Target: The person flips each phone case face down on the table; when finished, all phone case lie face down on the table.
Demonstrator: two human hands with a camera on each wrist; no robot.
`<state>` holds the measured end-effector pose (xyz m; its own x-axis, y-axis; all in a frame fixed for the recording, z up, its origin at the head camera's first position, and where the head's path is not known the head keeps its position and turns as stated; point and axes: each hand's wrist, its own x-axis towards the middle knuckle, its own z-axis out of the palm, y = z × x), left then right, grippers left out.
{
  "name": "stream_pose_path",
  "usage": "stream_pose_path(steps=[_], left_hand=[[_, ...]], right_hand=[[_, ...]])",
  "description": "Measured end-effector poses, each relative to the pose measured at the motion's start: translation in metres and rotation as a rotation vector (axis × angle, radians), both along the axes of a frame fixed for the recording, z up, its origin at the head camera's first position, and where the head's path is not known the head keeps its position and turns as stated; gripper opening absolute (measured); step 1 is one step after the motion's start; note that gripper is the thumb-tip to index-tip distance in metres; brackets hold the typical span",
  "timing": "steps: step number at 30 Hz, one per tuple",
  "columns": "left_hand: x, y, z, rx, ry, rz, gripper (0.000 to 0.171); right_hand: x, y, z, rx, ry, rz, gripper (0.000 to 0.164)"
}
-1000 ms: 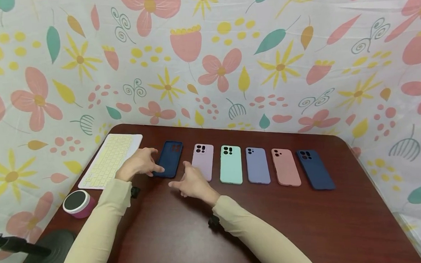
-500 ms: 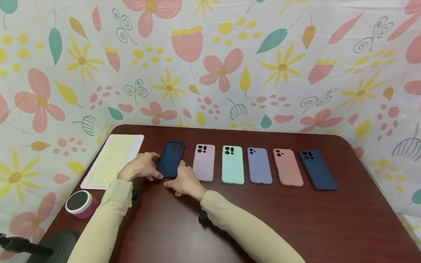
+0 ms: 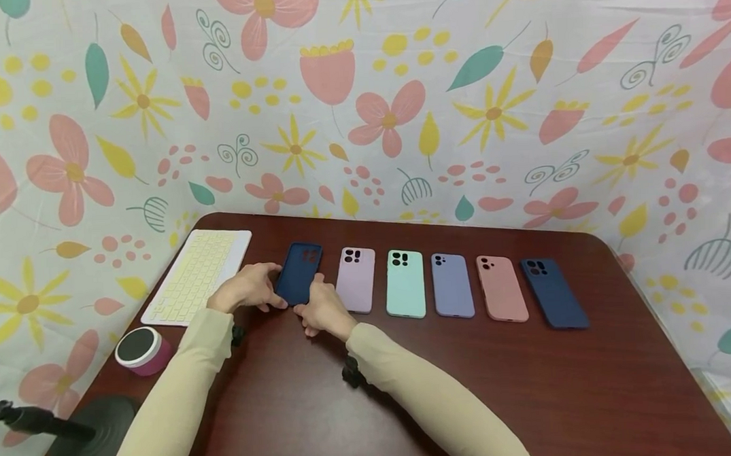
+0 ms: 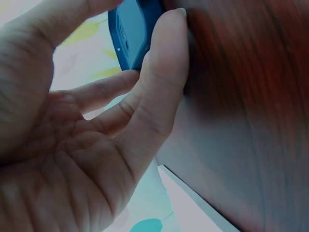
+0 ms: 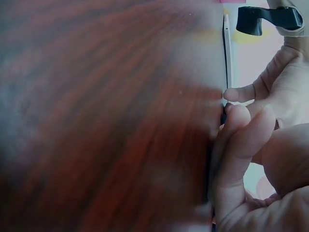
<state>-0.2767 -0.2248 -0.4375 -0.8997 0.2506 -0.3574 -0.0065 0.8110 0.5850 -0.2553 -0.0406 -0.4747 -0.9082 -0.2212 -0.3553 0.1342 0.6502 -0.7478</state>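
Note:
A dark blue phone case (image 3: 297, 277) lies on the brown table with its hollow inner side up and its camera cutout at the far end. My left hand (image 3: 248, 287) holds its near left corner, thumb at the bottom edge and fingers along the left side. In the left wrist view, the thumb and fingers of the left hand (image 4: 101, 125) close on the blue case (image 4: 133, 29). From the other side, my right hand (image 3: 325, 308) holds the near right corner. The right wrist view shows fingertips (image 5: 239, 116) low beside the tabletop, with most of the case hidden.
To the right lie lilac (image 3: 357, 286), mint (image 3: 406, 291), periwinkle (image 3: 454, 292), pink (image 3: 503, 293) and another dark blue case (image 3: 555, 298), backs up. A white keyboard (image 3: 196, 276), a pink jar (image 3: 146, 360) and a black stand base (image 3: 99, 437) line the left edge.
My right hand has moved in from beside the lilac case to the dark blue case's near right corner. The left hand has settled at the left corner. The case itself has hardly moved.

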Motion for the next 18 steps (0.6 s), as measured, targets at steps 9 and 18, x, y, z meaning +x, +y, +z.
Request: stream_pose_path(steps=[9,18], left_hand=[[0.003,0.006,-0.001,-0.007,0.035,0.022,0.084],[0.006,0.011,-0.006,0.047,0.062,0.116,0.084]], right_hand=[[-0.005,0.002,-0.006,-0.037,-0.008,0.002,0.099],[-0.007,0.004,-0.019,-0.055,0.109,0.031,0.098]])
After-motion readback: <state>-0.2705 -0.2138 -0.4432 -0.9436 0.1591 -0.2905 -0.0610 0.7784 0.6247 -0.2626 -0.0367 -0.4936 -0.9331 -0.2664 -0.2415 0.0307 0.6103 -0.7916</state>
